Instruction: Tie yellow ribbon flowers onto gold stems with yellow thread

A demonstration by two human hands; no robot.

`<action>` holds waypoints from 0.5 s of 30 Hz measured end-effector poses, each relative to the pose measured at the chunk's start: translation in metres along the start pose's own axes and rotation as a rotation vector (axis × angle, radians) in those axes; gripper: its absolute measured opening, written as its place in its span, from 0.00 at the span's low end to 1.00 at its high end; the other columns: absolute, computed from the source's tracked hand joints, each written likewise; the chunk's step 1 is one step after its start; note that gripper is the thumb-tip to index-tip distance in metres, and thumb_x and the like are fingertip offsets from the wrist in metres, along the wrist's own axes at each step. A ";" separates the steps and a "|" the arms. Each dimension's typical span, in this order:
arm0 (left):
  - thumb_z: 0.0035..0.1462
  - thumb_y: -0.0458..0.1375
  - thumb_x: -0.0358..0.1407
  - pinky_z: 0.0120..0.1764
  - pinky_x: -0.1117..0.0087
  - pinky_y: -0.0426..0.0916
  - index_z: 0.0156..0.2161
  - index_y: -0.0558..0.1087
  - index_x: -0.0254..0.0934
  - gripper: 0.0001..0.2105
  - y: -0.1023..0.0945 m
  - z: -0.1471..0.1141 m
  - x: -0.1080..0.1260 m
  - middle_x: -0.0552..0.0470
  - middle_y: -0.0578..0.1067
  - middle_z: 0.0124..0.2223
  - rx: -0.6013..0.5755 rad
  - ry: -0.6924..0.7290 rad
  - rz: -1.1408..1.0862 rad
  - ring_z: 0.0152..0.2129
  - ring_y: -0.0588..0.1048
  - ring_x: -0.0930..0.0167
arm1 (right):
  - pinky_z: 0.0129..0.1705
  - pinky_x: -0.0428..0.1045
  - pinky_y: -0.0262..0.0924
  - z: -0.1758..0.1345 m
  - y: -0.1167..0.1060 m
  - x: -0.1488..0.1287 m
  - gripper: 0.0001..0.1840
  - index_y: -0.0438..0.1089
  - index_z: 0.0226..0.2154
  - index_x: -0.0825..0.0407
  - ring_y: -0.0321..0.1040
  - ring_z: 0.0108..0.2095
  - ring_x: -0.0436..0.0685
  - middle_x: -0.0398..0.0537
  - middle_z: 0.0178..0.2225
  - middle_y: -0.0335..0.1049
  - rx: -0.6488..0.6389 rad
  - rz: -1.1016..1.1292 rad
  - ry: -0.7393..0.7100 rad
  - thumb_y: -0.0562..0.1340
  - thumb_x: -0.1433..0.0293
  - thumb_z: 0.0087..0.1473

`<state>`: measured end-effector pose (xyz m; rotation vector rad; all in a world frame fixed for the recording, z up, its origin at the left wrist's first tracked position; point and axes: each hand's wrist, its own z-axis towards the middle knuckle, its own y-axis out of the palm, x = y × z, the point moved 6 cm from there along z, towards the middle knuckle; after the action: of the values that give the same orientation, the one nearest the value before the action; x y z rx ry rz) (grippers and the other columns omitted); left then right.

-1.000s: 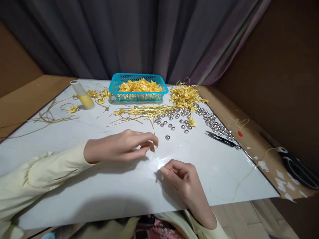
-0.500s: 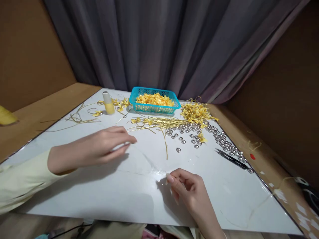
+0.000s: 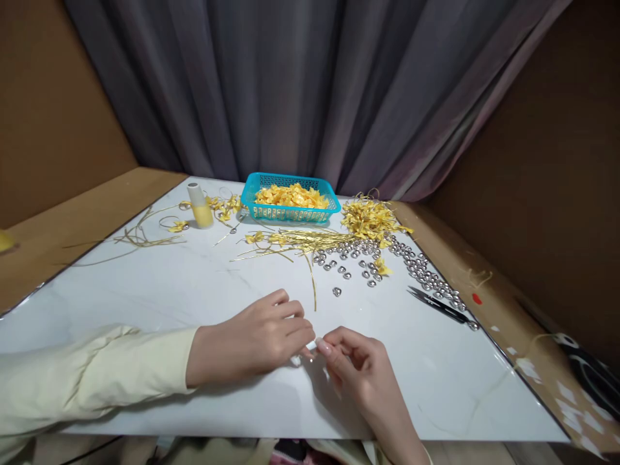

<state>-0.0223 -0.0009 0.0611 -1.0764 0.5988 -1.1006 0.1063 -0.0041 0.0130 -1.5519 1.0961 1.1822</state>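
My left hand (image 3: pixel 268 332) reaches in from the left, palm down, fingers curled and closed at the tips. Its fingertips meet those of my right hand (image 3: pixel 361 365), which pinches thumb against forefinger over the front middle of the white tabletop (image 3: pixel 242 400). What lies between the fingertips is very small and mostly hidden; a thin thread ran between the hands a moment earlier. Nearest beyond them are a single silver bead (image 3: pixel 337 292) and a loose gold strand (image 3: pixel 312 284).
Behind are a blue basket (image 3: pixel 290 216) of yellow ribbon pieces (image 3: pixel 290 196), a yellow glue-like bottle (image 3: pixel 200 206), gold strands (image 3: pixel 314 240) and a yellow ribbon bunch (image 3: pixel 371 218). Silver beads (image 3: pixel 426 272) and black thread snips (image 3: pixel 438 305) lie right; black-handled scissors (image 3: pixel 593 374) sit beyond the edge.
My left hand has come right and toward me, from the middle left of the table to my right hand's fingertips. My right hand stays pinched in nearly the same place. The view has shifted slightly.
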 end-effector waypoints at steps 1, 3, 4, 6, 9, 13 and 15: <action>0.67 0.46 0.30 0.34 0.67 0.58 0.37 0.70 0.33 0.11 -0.002 0.000 -0.002 0.47 0.75 0.31 -0.014 -0.015 -0.021 0.31 0.69 0.67 | 0.21 0.44 0.44 0.000 0.000 0.000 0.22 0.66 0.20 0.54 0.49 0.16 0.46 0.37 0.13 0.55 0.003 -0.001 -0.003 0.63 0.53 0.50; 0.68 0.45 0.31 0.34 0.67 0.57 0.36 0.70 0.33 0.13 -0.005 0.000 -0.006 0.48 0.75 0.30 -0.039 -0.056 -0.068 0.30 0.69 0.68 | 0.21 0.44 0.44 -0.001 -0.001 -0.001 0.22 0.65 0.20 0.54 0.48 0.16 0.46 0.37 0.13 0.55 0.005 -0.007 -0.001 0.63 0.53 0.50; 0.68 0.44 0.31 0.34 0.67 0.57 0.36 0.70 0.33 0.13 -0.006 0.000 -0.007 0.49 0.75 0.29 -0.045 -0.074 -0.090 0.30 0.68 0.68 | 0.21 0.45 0.44 -0.001 -0.001 -0.002 0.22 0.65 0.20 0.54 0.48 0.16 0.46 0.37 0.13 0.55 0.005 -0.012 0.001 0.63 0.53 0.50; 0.68 0.44 0.31 0.34 0.68 0.57 0.35 0.70 0.33 0.14 -0.009 0.001 -0.011 0.50 0.74 0.29 -0.057 -0.099 -0.118 0.29 0.68 0.69 | 0.21 0.45 0.44 -0.001 -0.002 -0.003 0.22 0.64 0.19 0.54 0.48 0.16 0.46 0.37 0.13 0.55 0.005 -0.022 0.004 0.63 0.53 0.49; 0.67 0.44 0.31 0.34 0.69 0.58 0.34 0.69 0.33 0.14 -0.016 0.002 -0.014 0.50 0.73 0.28 -0.051 -0.094 -0.117 0.29 0.68 0.69 | 0.22 0.45 0.44 -0.001 -0.002 -0.004 0.21 0.63 0.19 0.54 0.48 0.16 0.46 0.37 0.12 0.55 -0.004 -0.032 0.000 0.62 0.54 0.50; 0.67 0.43 0.27 0.34 0.69 0.60 0.34 0.69 0.33 0.14 -0.030 -0.002 -0.016 0.48 0.74 0.30 -0.031 0.011 0.026 0.30 0.68 0.69 | 0.22 0.45 0.45 -0.001 -0.002 -0.003 0.21 0.64 0.20 0.54 0.49 0.16 0.46 0.38 0.13 0.56 -0.026 -0.049 0.012 0.61 0.54 0.51; 0.67 0.43 0.28 0.35 0.70 0.62 0.33 0.70 0.34 0.15 -0.038 -0.009 -0.017 0.47 0.75 0.32 -0.007 0.043 0.181 0.31 0.70 0.69 | 0.22 0.45 0.45 -0.001 -0.001 -0.003 0.21 0.64 0.21 0.54 0.49 0.16 0.47 0.38 0.13 0.56 -0.035 -0.086 0.018 0.60 0.54 0.52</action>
<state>-0.0519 0.0091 0.0907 -0.9866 0.7203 -0.9667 0.1076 -0.0045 0.0158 -1.6235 1.0150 1.1367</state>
